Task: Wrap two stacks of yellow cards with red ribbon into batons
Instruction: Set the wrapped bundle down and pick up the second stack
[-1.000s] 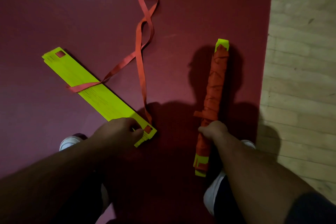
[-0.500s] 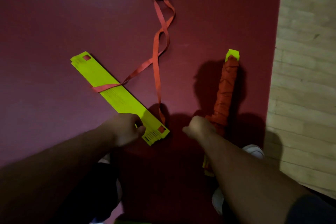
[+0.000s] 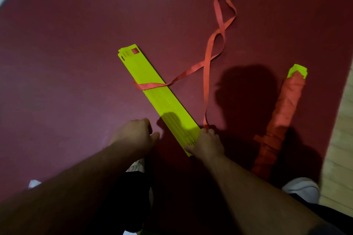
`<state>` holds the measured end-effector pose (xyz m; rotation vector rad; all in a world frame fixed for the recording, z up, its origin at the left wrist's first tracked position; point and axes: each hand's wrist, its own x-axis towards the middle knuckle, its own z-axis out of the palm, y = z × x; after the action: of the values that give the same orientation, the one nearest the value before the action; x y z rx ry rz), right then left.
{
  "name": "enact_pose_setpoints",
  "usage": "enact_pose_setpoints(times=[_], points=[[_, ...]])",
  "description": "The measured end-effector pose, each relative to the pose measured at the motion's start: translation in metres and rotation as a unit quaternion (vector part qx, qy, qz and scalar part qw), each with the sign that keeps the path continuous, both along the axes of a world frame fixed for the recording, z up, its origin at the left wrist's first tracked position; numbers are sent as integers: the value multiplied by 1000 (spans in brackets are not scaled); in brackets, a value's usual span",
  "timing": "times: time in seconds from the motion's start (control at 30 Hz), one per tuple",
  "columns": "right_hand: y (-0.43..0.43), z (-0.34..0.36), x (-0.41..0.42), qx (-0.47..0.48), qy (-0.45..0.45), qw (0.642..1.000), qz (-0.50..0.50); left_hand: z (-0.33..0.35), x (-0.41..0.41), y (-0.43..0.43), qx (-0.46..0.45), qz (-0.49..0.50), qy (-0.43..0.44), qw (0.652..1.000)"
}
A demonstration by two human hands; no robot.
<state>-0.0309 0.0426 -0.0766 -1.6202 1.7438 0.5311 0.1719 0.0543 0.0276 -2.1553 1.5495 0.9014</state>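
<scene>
1. We see a dark red mat [image 3: 76,44] filling most of the view, with a strip of pale wooden floor [image 3: 342,139] along the 3 o'clock edge.
2. A flat stack of yellow cards [image 3: 158,97] lies on the mat near the centre, its long axis running from about 11 o'clock down to 5 o'clock.
3. A red ribbon [image 3: 208,59] crosses this stack about midway in one band, leaves its right edge, and winds in loose loops toward 1 o'clock, where it bunches near the top edge. One strand drops back down to the stack's near end.
4. Our right hand [image 3: 207,144] is closed on the near, 5 o'clock end of the stack, fingers curled over its corner where the ribbon strand ends. Whether it also pinches the ribbon, we cannot tell.
5. Our left hand [image 3: 135,135] sits just beside the stack at about 9 o'clock of that same end, fingers loosely curled, apart from the cards and holding nothing.
6. A finished baton [image 3: 280,118] lies well apart toward 3 o'clock, close to the mat's edge, wrapped in red ribbon with a yellow tip showing at its far end.
7. White shoes [image 3: 301,189] show at the bottom, one below the baton, another between our forearms.
</scene>
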Motion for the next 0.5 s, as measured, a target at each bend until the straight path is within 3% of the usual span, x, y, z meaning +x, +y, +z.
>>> enact_pose_setpoints(times=[0.2,0.5], points=[[-5,-28,35,-3,2,998,67,-20,19,7,14,43,20,999],[-3,-58,55,-108,110,978,143,-37,22,12,-16,51,41,998]])
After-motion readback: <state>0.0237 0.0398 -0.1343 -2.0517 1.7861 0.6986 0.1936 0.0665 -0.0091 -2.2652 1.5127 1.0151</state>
